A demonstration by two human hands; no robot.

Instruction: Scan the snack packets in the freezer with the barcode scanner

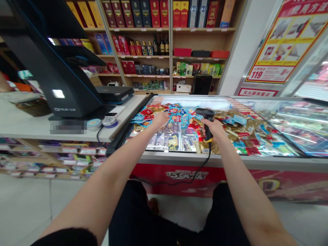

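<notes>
A black barcode scanner with a yellow lower edge is in my right hand, whose fingers wrap round its handle. Its cable hangs down in front of the freezer. My left hand is closed above the packets at the left, fingers curled inward; whatever it may hold is hidden. Beneath both hands lie many small snack packets in blue, red and gold wrappers, spread over the glass top of the chest freezer. Through the glass, dark printed packs show between my hands.
On the counter at left stand a dark checkout terminal, a phone, round tins and a jar. Shelves with boxes and bottles line the back. Another person's arm shows at the far left.
</notes>
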